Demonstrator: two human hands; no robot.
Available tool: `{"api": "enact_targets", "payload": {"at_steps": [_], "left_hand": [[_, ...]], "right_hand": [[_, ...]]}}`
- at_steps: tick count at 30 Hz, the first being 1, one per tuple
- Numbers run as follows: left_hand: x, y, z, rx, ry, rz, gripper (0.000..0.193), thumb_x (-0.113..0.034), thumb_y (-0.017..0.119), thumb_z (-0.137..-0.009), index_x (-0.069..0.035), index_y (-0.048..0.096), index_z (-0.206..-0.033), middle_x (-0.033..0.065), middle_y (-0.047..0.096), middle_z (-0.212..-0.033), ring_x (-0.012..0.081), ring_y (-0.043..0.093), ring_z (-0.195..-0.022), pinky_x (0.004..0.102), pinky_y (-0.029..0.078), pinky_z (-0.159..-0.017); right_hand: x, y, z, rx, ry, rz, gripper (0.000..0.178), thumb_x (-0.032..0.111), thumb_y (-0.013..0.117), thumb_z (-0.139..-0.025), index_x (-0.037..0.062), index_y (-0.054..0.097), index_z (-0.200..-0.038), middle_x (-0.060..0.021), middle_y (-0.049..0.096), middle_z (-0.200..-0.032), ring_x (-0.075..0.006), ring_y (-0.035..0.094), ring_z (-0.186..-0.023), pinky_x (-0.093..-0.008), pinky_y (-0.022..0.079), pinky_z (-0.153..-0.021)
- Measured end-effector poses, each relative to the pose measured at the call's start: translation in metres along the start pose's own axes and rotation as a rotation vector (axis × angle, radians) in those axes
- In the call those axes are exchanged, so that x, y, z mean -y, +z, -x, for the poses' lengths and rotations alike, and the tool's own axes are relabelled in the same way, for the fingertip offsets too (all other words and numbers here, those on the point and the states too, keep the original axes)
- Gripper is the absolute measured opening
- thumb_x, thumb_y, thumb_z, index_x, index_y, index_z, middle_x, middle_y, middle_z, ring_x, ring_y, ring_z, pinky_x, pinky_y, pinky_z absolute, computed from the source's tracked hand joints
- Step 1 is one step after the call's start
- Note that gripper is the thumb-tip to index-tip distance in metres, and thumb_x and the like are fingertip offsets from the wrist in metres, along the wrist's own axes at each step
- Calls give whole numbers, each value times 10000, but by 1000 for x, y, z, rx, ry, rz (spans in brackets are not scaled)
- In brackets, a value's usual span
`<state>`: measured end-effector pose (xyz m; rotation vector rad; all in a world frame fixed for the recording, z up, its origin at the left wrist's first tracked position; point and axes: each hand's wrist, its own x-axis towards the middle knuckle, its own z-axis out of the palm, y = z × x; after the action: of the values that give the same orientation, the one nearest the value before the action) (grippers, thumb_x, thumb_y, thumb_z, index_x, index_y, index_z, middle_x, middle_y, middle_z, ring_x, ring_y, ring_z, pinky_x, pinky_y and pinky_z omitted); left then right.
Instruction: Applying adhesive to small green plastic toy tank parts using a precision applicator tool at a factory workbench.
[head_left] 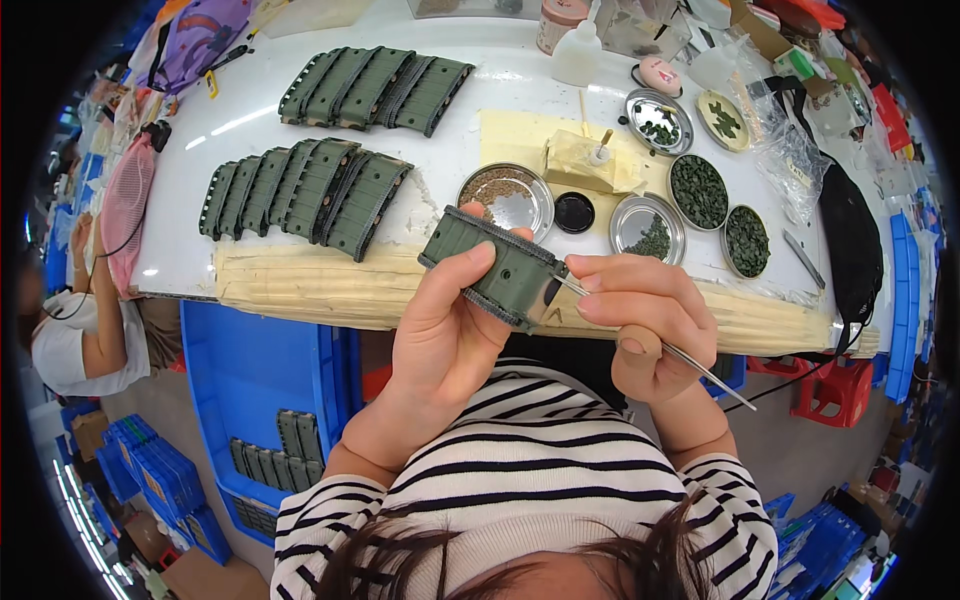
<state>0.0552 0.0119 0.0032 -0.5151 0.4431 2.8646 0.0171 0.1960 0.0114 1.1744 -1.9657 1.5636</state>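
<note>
Centrally, a green part (490, 265) with dark ridged edges is held above the front edge of the bench (445, 135), tilted so that its right end lies lower than its left. The left hand (445, 300) is clamped on it, the thumb pressed to the upper face and the other fingers partly hidden behind. The right hand (655, 320) is closed on a slim metal tool (715, 382), gripped between thumb and fingers; its tip lies at the right end of the part, though whether the two touch cannot be told. The far end of the tool slants down to the right, beyond the hand.

To the left, similar green pieces lie side by side in two rows, an upper row (375, 90) and a lower row (300, 195). Beyond the held part stands a metal dish of brown granules (548, 214), with a small black round container (574, 213) just beside it. Farther right, a metal dish of dark green bits (617, 220) lies near two fuller round bowls (674, 205). Behind these, a wrapped block (570, 165) carries an upright stick. Below the bench, a blue crate (225, 380) contains more green pieces (275, 460).
</note>
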Motion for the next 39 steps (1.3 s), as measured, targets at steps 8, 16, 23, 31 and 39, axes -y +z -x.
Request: {"api": "enact_targets", "payload": {"at_steps": [8, 16, 23, 31, 39], "left_hand": [[-1, -2, 1, 2, -3, -23, 371, -64, 549, -911, -162, 470, -1259, 130, 598, -1150, 215, 598, -1069, 403, 505, -923], [-7, 3, -2, 90, -48, -68, 392, -71, 547, -900, -148, 444, -1270, 132, 609, -1126, 227, 609, -1049, 406, 520, -897], [-5, -1, -4, 87, -56, -51, 406, -68, 550, -899, -139, 441, -1283, 133, 617, -1112, 224, 611, -1053, 403, 529, -891], [-6, -1, -4, 93, -53, -60, 401, -61, 555, -896, -129, 449, -1276, 133, 621, -1106, 213, 615, -1049, 384, 531, -884], [-7, 0, -5, 33, -25, -77, 394, -69, 573, -887, -126, 459, -1259, 142, 620, -1095, 221, 630, -1012, 387, 539, -865]], "right_hand": [[-6, 1, 3, 17, -64, 5, 149, 52, 641, -826, -17, 667, -956, -152, 647, -920, -282, 678, -870, -315, 551, -676], [-3, -2, 6, 4, -38, -112, 301, 241, 657, -861, 4, 650, -1047, -158, 643, -1035, -294, 658, -972, -340, 548, -763], [-3, -3, 7, 26, -51, -102, 372, 297, 656, -841, 12, 644, -1079, -145, 632, -1058, -295, 648, -1002, -350, 546, -792], [0, -3, 4, 32, -46, -45, 342, 257, 679, -821, 14, 659, -1062, -142, 640, -1037, -273, 657, -946, -327, 548, -748], [1, -3, 0, 28, -33, 8, 306, 255, 692, -813, 16, 682, -1003, -127, 654, -975, -258, 667, -893, -318, 549, -715]]}}
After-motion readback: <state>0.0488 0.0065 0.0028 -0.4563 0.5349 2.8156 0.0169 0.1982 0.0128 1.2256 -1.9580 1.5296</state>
